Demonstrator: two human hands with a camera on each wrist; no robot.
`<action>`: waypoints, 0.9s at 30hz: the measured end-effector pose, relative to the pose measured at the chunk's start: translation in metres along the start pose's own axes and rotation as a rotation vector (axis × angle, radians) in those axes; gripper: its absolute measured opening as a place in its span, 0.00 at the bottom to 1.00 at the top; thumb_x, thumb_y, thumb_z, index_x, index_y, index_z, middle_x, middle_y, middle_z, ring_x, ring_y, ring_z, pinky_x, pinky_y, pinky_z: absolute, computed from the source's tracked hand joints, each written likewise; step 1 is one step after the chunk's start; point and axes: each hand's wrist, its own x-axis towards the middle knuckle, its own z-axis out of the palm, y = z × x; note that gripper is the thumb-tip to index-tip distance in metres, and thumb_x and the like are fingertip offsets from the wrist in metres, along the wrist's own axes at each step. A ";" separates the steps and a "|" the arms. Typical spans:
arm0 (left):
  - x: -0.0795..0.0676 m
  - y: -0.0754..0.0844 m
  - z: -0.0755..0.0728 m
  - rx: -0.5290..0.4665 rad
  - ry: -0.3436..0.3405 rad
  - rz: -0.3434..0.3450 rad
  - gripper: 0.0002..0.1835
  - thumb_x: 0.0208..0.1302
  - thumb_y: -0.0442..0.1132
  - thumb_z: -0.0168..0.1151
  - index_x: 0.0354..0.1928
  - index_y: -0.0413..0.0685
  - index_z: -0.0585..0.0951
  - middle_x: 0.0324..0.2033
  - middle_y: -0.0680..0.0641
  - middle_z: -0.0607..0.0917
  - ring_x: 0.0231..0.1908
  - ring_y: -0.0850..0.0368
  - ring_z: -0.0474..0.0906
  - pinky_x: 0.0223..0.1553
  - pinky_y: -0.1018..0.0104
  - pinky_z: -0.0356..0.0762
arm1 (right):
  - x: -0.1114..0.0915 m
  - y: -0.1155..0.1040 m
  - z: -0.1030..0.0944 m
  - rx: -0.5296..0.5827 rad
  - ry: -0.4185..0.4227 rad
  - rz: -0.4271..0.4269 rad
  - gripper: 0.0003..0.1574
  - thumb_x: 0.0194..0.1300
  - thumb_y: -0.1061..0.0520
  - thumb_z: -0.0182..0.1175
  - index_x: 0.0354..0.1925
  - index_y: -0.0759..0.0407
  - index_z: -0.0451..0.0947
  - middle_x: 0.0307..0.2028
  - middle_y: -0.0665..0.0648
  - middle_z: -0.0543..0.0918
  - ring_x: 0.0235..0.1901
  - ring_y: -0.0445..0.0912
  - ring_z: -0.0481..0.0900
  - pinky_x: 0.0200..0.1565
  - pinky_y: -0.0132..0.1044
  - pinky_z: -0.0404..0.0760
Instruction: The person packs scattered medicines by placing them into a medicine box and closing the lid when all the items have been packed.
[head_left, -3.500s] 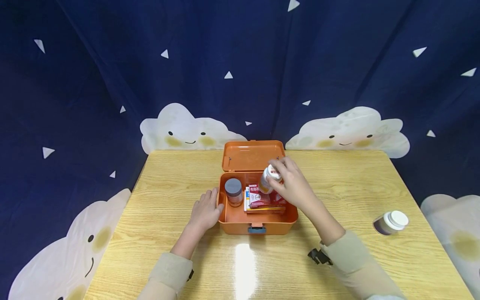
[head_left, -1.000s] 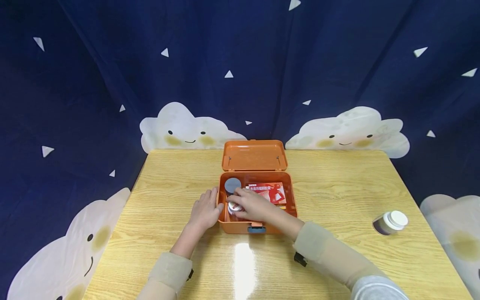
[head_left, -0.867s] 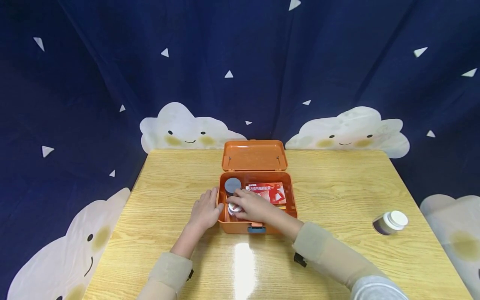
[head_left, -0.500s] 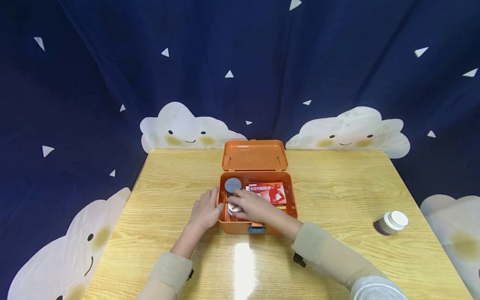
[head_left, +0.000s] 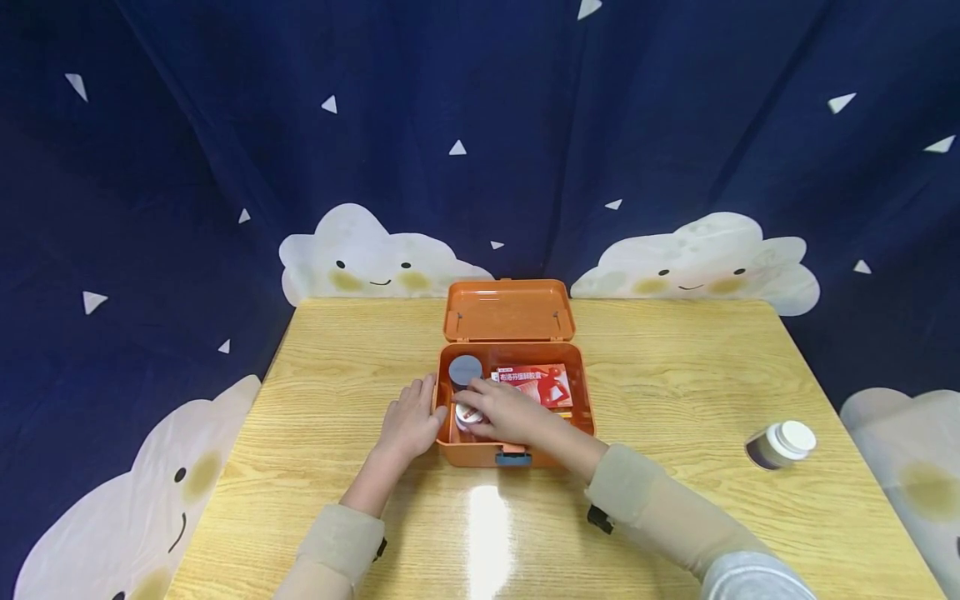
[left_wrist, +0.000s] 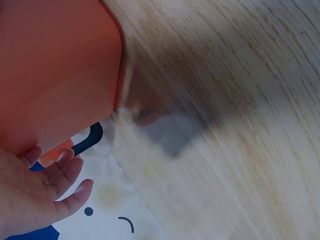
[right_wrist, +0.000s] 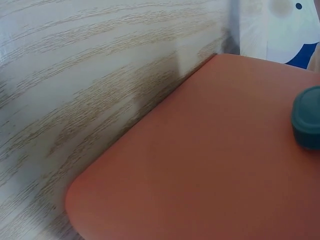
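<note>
An orange medicine box [head_left: 480, 455] sits open on the table, lid tipped back. My left hand [head_left: 408, 421] rests against its left wall, fingers relaxed; in the left wrist view, the left hand [left_wrist: 45, 185] lies by the orange wall [left_wrist: 60, 80]. Inside the box, at front left, my right hand [head_left: 510, 412] grips a white-capped pill bottle [head_left: 467, 414] by its top; its body is mostly hidden. Behind that bottle stands a grey-lidded jar [head_left: 465, 369]. To their right lies a red medicine carton [head_left: 551, 385] on other packs. The right wrist view shows only the box front [right_wrist: 190, 165] and dark latch [right_wrist: 307, 117].
A white-capped bottle with a dark label [head_left: 780, 446] stands apart on the right of the wooden table [head_left: 660, 350]. The raised lid [head_left: 510, 310] is behind the box. A dark blue curtain [head_left: 510, 192] with clouds hangs at the back.
Since the earliest frame, my right hand has brought the white-capped bottle from above the cartons to the box's front left. Over the last second, nothing visibly moves.
</note>
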 end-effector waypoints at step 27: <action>0.000 -0.001 0.000 -0.012 0.019 0.011 0.30 0.61 0.47 0.44 0.64 0.42 0.59 0.55 0.39 0.68 0.56 0.42 0.64 0.50 0.45 0.63 | -0.038 0.026 -0.039 -0.095 0.333 0.095 0.42 0.54 0.44 0.62 0.65 0.49 0.61 0.64 0.60 0.61 0.64 0.56 0.57 0.61 0.53 0.54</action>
